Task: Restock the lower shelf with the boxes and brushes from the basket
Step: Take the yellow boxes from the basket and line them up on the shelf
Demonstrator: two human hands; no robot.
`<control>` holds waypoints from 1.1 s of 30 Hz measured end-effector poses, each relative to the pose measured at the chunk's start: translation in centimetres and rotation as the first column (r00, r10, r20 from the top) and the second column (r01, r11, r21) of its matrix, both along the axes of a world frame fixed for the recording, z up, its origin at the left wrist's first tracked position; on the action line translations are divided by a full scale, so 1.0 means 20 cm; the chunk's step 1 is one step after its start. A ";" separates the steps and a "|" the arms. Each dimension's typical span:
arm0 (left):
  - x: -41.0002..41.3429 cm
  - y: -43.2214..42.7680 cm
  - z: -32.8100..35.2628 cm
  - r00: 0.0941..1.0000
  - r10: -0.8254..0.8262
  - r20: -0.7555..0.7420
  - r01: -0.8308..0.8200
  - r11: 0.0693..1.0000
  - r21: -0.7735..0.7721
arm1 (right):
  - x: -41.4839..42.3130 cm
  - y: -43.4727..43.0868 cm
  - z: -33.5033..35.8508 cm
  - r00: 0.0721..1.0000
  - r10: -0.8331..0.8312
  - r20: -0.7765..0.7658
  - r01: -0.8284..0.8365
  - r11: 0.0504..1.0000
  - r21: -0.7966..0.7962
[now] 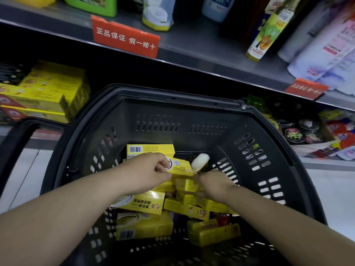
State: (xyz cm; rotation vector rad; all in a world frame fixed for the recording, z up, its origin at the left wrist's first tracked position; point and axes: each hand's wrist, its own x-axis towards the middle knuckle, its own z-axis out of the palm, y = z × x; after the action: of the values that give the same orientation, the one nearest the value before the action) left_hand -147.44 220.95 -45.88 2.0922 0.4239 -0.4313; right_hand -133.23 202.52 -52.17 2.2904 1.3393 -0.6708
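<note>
**Reaching into a black basket of yellow boxes**

Reaching down from the bottom corners, two bare forearms meet inside a black plastic basket (172, 96). It has slotted walls and a thick curved rim, and its far edge sits close under the dark gap of the lower shelf (326, 163). Open room shows above the pile in the far half of the basket, and pale floor (336, 198) lies to either side.

The left hand (148, 171) pinches a small yellow cardboard box (181, 167) at its near end, with fingers curled over the top and thumb beneath. Just beside it, the right hand (213, 184) is wrapped around the dark handle of a brush (199, 161), whose rounded white head pokes up beyond the knuckles. Its fingertips are hidden.

More glossy yellow boxes lie jumbled beneath both hands. On the lower shelf, far left, a neat stack of similar yellow boxes (51, 93) stands.
</note>
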 end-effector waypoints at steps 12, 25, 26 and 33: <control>-0.04 -0.09 0.03 0.983 0.178 -0.037 -0.180 0.926 -0.333 | -0.14 0.07 0.42 0.437 -0.201 -0.877 0.731 0.647 0.216; -0.02 -0.05 0.04 0.917 0.325 -0.233 -0.399 0.775 -0.490 | 0.12 -0.27 -0.13 0.923 -0.230 -0.309 0.208 0.973 -0.102; -0.02 -0.05 0.05 0.910 0.339 -0.239 -0.414 0.767 -0.490 | 0.12 -0.26 -0.13 0.912 -0.247 -0.328 0.223 0.969 -0.110; -0.01 -0.05 0.06 0.891 0.370 -0.262 -0.453 0.736 -0.503 | 0.06 -0.23 -0.11 0.938 -0.200 -0.283 0.167 0.976 -0.136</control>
State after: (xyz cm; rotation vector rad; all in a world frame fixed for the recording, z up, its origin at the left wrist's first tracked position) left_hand -147.59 219.85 -44.62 1.3489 0.7383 -0.3824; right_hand -131.94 197.95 -54.37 2.3108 1.1827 -1.1598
